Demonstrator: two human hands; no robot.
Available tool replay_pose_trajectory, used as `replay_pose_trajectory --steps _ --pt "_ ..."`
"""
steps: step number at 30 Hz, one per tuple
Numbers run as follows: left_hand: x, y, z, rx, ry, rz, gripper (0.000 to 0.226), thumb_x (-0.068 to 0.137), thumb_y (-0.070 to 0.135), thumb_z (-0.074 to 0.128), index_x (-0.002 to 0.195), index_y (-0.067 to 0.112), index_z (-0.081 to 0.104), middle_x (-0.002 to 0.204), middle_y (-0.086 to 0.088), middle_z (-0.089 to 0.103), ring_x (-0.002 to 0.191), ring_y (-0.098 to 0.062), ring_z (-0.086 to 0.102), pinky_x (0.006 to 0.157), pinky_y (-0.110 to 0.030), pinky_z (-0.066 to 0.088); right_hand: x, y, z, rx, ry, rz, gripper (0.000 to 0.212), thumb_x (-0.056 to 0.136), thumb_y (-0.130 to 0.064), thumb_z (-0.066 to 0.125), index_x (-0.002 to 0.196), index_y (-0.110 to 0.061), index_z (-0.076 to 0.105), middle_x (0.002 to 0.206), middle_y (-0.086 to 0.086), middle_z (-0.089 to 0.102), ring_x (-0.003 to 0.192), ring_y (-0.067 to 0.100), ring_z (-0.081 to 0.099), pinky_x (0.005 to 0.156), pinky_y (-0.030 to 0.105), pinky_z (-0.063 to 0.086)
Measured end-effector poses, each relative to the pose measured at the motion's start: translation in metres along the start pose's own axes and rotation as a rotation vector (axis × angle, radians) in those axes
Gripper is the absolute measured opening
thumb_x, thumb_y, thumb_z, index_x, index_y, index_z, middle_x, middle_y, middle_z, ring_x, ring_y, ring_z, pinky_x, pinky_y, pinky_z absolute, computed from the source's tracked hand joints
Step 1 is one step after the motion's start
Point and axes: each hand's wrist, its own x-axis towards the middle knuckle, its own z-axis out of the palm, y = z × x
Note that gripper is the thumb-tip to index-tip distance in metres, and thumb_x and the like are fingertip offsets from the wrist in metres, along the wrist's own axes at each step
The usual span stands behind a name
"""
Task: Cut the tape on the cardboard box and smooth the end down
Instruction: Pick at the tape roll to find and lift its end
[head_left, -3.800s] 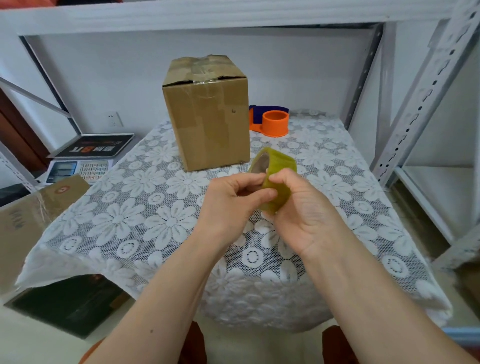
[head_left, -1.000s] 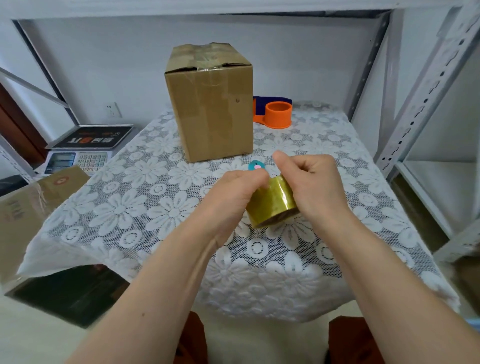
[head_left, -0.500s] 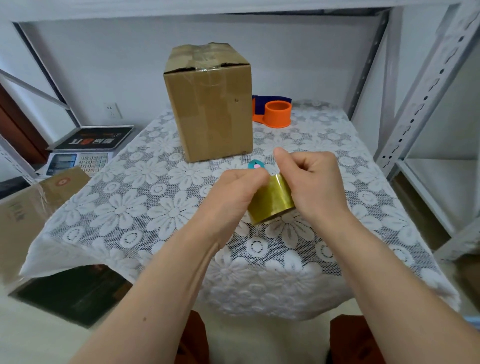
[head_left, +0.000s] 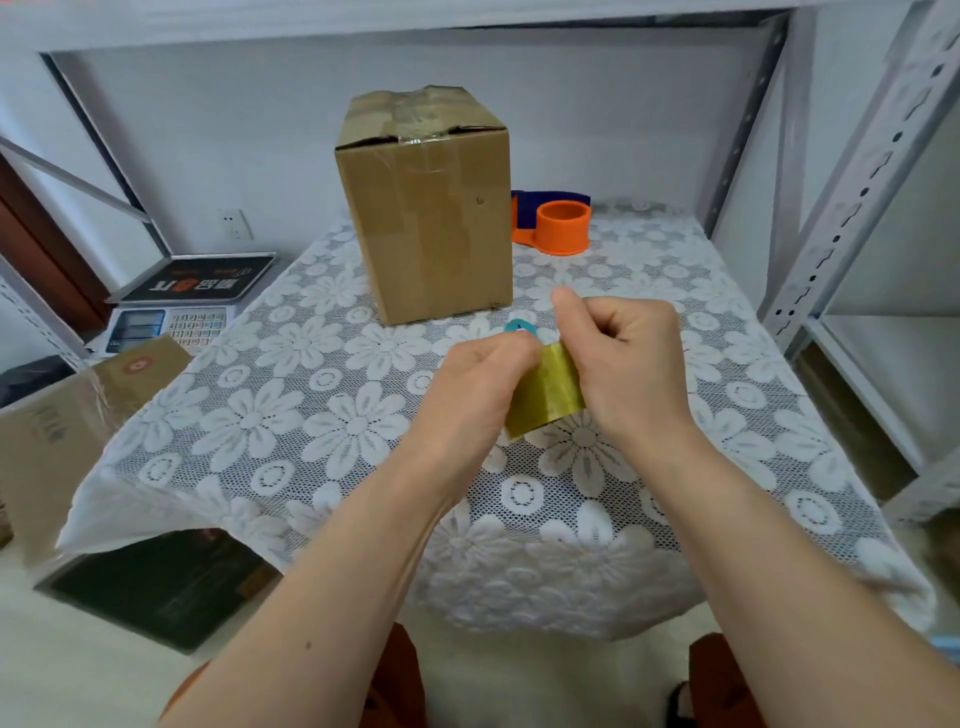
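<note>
A tall cardboard box (head_left: 431, 218) stands upright at the back of the table, its top flaps sealed with clear shiny tape. In front of it, above the lace tablecloth (head_left: 291, 395), both my hands hold a roll of yellowish tape (head_left: 545, 395). My left hand (head_left: 483, 395) grips the roll's left side, fingers at its top edge. My right hand (head_left: 623, 364) grips the right side, thumb raised. A small teal object (head_left: 518, 327), partly hidden by my fingers, shows just behind the roll.
An orange and blue tape dispenser (head_left: 558, 223) sits right of the box. A weighing scale (head_left: 176, 306) stands left of the table, another cardboard box (head_left: 57, 431) below it. Grey metal shelving uprights (head_left: 852, 176) rise on the right.
The roll has turned from end-on to side-on between my hands and dropped lower over the table. In the last second my hands have barely moved.
</note>
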Motion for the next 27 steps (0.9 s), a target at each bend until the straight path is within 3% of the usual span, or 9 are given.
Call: replay_pose_trajectory --steps 6,10,14,20,24,27 --pt "-0.002 -0.001 0.002 -0.05 0.019 0.006 0.052 0.057 0.041 0.049 0.07 -0.009 0.042 0.072 -0.01 0.035 0.071 -0.026 0.03 0.067 -0.042 0.028 -0.001 -0.001 0.002 0.001 0.01 -0.02 0.061 0.092 -0.018 0.057 0.04 -0.021 0.026 0.034 -0.007 0.025 0.037 0.008 0.024 0.043 0.016 0.02" --pt "-0.003 -0.003 0.001 -0.084 -0.019 0.003 0.036 0.07 0.04 0.056 0.069 0.005 0.049 0.072 -0.01 0.038 0.073 -0.024 0.035 0.071 -0.042 0.031 -0.001 -0.003 0.0 0.02 0.008 -0.018 0.061 0.092 -0.017 0.057 0.04 -0.022 0.025 0.033 -0.007 0.025 0.037 0.007 0.024 0.042 0.015 0.02" --pt "-0.005 -0.004 -0.004 -0.053 -0.153 0.046 0.05 0.079 0.038 0.053 0.081 -0.012 0.046 0.081 -0.013 0.044 0.078 -0.026 0.038 0.076 -0.044 0.03 0.0 -0.003 -0.004 0.064 0.004 0.034 0.061 0.091 -0.019 0.059 0.038 -0.018 0.029 0.031 -0.01 0.027 0.034 0.006 0.026 0.041 0.014 0.023" --pt "-0.006 -0.001 -0.006 -0.021 -0.183 0.045 0.056 0.077 0.041 0.054 0.086 -0.013 0.048 0.082 -0.024 0.045 0.081 -0.028 0.04 0.078 -0.05 0.034 -0.001 -0.003 -0.006 0.085 -0.01 0.041 0.062 0.091 -0.018 0.059 0.036 -0.021 0.031 0.029 -0.012 0.029 0.032 0.005 0.027 0.04 0.012 0.023" --pt "-0.006 -0.003 -0.003 -0.042 -0.196 0.04 0.035 0.084 0.032 0.056 0.081 -0.003 0.055 0.078 -0.013 0.046 0.073 -0.023 0.039 0.065 -0.034 0.035 0.0 -0.002 -0.007 0.092 -0.005 0.037 0.062 0.091 -0.017 0.06 0.036 -0.021 0.031 0.03 -0.012 0.029 0.032 0.006 0.028 0.04 0.011 0.024" --pt "-0.006 -0.005 -0.007 -0.044 -0.247 0.032 0.026 0.085 0.026 0.052 0.083 0.0 0.057 0.08 -0.014 0.047 0.076 -0.024 0.04 0.069 -0.033 0.035 0.001 0.0 -0.009 0.099 -0.013 0.053 0.064 0.091 -0.017 0.06 0.033 -0.023 0.032 0.029 -0.012 0.029 0.032 0.006 0.029 0.041 0.011 0.025"
